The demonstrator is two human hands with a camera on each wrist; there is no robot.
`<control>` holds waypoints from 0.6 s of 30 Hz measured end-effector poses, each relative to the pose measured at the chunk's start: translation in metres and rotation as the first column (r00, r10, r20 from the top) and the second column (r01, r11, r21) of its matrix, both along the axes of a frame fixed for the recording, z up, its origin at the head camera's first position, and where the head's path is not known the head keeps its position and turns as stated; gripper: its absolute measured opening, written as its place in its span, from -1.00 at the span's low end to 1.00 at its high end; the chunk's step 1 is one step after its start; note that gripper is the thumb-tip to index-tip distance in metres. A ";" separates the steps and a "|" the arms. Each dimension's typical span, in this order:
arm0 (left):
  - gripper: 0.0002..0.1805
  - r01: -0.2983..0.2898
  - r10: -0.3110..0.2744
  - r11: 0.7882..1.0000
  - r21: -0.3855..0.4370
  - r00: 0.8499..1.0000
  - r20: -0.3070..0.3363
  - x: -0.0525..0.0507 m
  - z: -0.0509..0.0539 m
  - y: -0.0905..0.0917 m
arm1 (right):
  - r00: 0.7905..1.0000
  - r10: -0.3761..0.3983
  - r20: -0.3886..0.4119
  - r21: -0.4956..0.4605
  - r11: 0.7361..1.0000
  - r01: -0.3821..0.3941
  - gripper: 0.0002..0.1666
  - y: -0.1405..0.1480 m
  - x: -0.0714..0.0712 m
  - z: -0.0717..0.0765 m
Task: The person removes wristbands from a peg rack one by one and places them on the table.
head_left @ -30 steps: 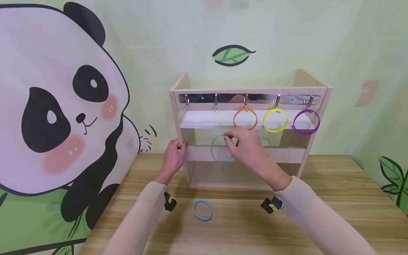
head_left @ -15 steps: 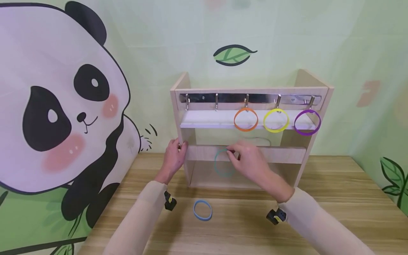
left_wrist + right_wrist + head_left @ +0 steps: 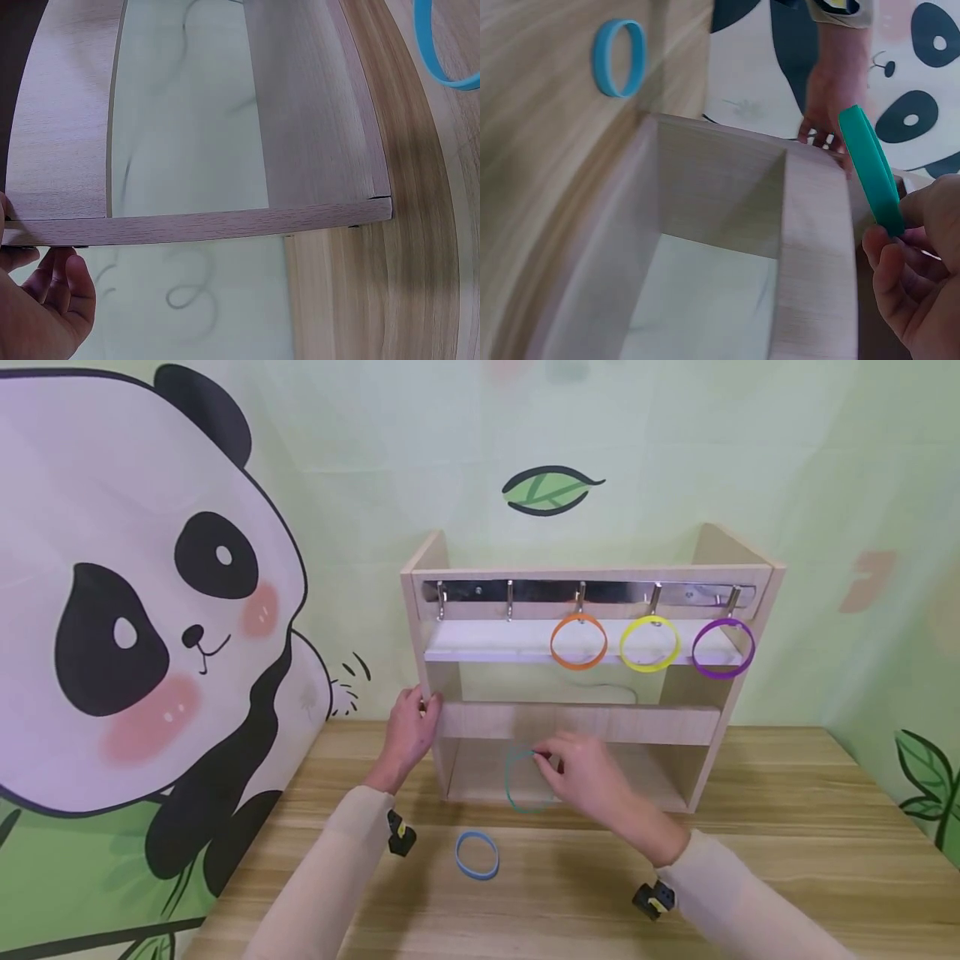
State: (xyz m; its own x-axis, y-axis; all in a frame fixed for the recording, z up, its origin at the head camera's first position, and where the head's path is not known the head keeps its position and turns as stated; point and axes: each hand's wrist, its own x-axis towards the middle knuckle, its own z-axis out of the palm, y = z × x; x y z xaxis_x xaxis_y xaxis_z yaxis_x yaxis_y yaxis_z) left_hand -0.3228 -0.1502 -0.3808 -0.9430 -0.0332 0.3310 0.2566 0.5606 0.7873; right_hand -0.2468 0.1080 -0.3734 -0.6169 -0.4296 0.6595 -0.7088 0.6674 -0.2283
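My right hand (image 3: 588, 777) pinches a teal silicone wristband (image 3: 871, 172) between thumb and fingertips. In the head view the band hangs before the lower opening of a small wooden shelf (image 3: 577, 721). My left hand (image 3: 411, 727) grips the shelf's left side panel, thumb on one side and curled fingers on the other; the left wrist view shows those fingers against the panel (image 3: 195, 226). A blue wristband (image 3: 480, 876) lies on the table in front of the shelf. Orange (image 3: 579, 667), yellow (image 3: 649, 668) and purple (image 3: 720, 675) wristbands hang from hooks on the shelf's top rail.
A metal hook rail (image 3: 543, 592) runs across the shelf's upper front; its two left hooks hold no bands. The white shelf board (image 3: 487, 643) lies below it. The wood-grain table (image 3: 810, 827) stretches to both sides, and a panda-printed backdrop (image 3: 637, 460) stands behind.
My right hand has moved down with the teal wristband, from just below the orange band to the lower opening. My left hand keeps its grip on the side panel. The hanging bands stay on their hooks.
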 end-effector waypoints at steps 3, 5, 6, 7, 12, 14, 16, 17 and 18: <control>-0.53 0.001 -0.001 1.000 -0.001 1.000 0.001 0.000 0.000 0.000 | 1.000 0.003 0.031 0.006 1.000 -0.003 -0.94 0.001 0.001 -0.009; -0.52 0.000 0.000 1.000 -0.003 1.000 0.003 0.000 0.001 0.000 | 0.999 0.009 0.046 0.013 1.000 -0.009 -0.95 0.002 0.001 -0.015; -0.52 0.000 0.000 1.000 -0.003 1.000 0.004 0.000 0.001 0.000 | 0.999 0.009 0.048 0.020 1.000 -0.010 -0.95 0.003 0.002 -0.017; -0.52 -0.003 0.003 1.000 -0.003 1.000 0.006 0.000 0.001 0.000 | 0.999 0.012 0.050 0.023 1.000 -0.013 -0.96 0.003 0.002 -0.020; -0.52 -0.006 0.006 1.000 -0.008 1.000 0.008 0.001 0.001 0.000 | 0.998 0.024 0.056 0.039 0.999 -0.027 -0.95 0.005 0.001 -0.032; -0.52 -0.007 0.007 1.000 -0.010 1.000 0.007 0.002 0.001 0.000 | 0.997 0.035 0.067 0.043 0.998 -0.038 -0.95 0.005 0.002 -0.036; -0.52 -0.007 0.007 1.000 -0.006 1.000 0.011 0.002 0.001 0.000 | 0.996 0.043 0.077 0.051 0.998 -0.047 -0.95 0.006 0.003 -0.039; -0.53 -0.006 0.006 1.000 -0.005 1.000 0.014 0.001 0.001 0.000 | 0.996 0.044 0.078 0.056 0.997 -0.049 -0.95 0.006 0.003 -0.041; -0.53 -0.005 0.005 1.000 -0.002 1.000 0.017 0.001 0.001 0.000 | 0.995 0.047 0.086 0.060 0.997 -0.053 -0.95 0.006 0.003 -0.043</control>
State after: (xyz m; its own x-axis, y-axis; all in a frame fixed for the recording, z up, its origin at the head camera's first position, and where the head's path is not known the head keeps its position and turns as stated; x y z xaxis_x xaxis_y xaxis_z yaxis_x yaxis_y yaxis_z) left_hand -0.3214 -0.1502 -0.3801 -0.9483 -0.0373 0.3153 0.2407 0.5631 0.7906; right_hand -0.2436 0.1140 -0.4164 -0.6460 -0.4998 0.5769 -0.7215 0.6465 -0.2478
